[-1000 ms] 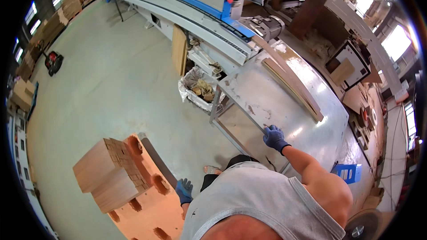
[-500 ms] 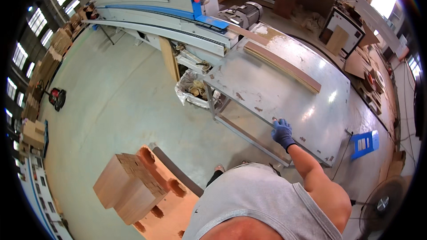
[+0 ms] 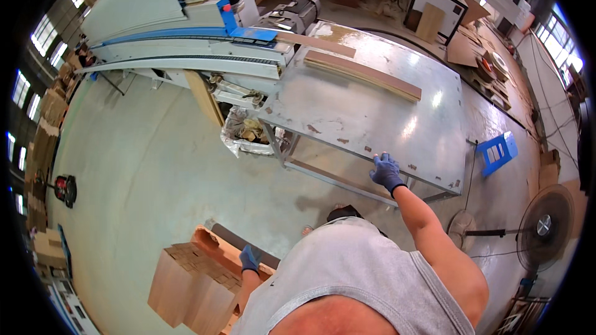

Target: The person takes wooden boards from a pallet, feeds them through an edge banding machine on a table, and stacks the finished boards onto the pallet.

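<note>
Metal-topped table [image 3: 372,115] stood ahead of you and to your right, its near edge right at the fingertips of your gloved right hand [image 3: 386,170]. That hand was open, fingers a little parted and reaching over the edge, palm down.

Farther back on the tabletop, well apart from your right hand, a light-edged wooden strip [image 3: 362,76] lay lengthwise. Beyond it, a thin brown strip [image 3: 320,43] ran from the long grey-and-blue machine [image 3: 149,3] onto the table.

Your gloved left hand [image 3: 250,259] was low, over the orange pallet [image 3: 233,253] and just to the right of the stacked wooden pieces [image 3: 186,288]; I couldn't tell how wide its fingers were or whether it touched the pallet. Between the machine and the table's near-left leg sat a plastic-lined bin [image 3: 231,139] of scraps.
</note>
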`<action>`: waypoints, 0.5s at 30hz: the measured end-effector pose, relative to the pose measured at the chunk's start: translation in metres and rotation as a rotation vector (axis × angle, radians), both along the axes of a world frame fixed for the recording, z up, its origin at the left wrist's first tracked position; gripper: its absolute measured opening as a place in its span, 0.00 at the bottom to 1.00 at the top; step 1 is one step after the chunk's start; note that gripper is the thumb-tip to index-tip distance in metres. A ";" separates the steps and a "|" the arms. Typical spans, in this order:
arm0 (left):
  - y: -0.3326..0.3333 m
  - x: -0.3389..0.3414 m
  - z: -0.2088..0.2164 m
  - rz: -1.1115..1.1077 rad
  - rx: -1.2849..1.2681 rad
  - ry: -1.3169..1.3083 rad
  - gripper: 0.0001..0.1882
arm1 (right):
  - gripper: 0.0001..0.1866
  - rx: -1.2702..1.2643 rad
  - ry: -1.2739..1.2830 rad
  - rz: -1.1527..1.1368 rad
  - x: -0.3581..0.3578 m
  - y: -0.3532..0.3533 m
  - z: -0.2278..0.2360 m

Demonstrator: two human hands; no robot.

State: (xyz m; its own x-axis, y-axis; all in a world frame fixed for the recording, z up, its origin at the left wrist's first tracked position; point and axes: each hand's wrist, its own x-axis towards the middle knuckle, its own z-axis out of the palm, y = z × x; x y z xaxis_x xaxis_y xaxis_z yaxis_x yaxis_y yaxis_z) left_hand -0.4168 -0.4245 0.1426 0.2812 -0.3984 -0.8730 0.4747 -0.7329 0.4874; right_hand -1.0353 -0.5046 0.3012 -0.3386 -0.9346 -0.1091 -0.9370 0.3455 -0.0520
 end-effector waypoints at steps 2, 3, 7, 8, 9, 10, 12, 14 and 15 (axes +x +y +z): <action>-0.036 -0.009 0.010 -0.076 -0.035 -0.032 0.12 | 0.36 -0.034 0.044 0.020 0.000 -0.001 -0.002; -0.051 -0.015 0.016 -0.140 -0.068 -0.058 0.17 | 0.36 -0.032 0.035 0.009 -0.001 -0.001 -0.003; -0.107 -0.067 0.036 -0.194 -0.070 0.008 0.25 | 0.24 -0.072 -0.077 -0.023 -0.007 -0.010 0.008; -0.119 -0.086 0.040 -0.250 -0.101 0.031 0.26 | 0.20 -0.087 -0.088 -0.039 -0.010 -0.012 0.009; -0.132 -0.105 0.044 -0.302 -0.132 0.057 0.27 | 0.20 -0.081 -0.097 -0.042 -0.014 -0.016 0.006; -0.145 -0.128 0.047 -0.303 -0.123 0.051 0.27 | 0.17 -0.145 -0.080 -0.033 -0.021 -0.020 0.003; -0.174 -0.173 0.059 -0.438 -0.178 -0.002 0.28 | 0.14 -0.194 -0.078 -0.035 -0.032 -0.026 -0.003; -0.204 -0.218 0.067 -0.533 -0.227 -0.168 0.25 | 0.16 -0.313 -0.114 0.107 -0.043 -0.036 -0.001; -0.222 -0.237 0.070 -0.621 -0.295 -0.253 0.24 | 0.16 -0.300 -0.124 0.107 -0.048 -0.039 0.000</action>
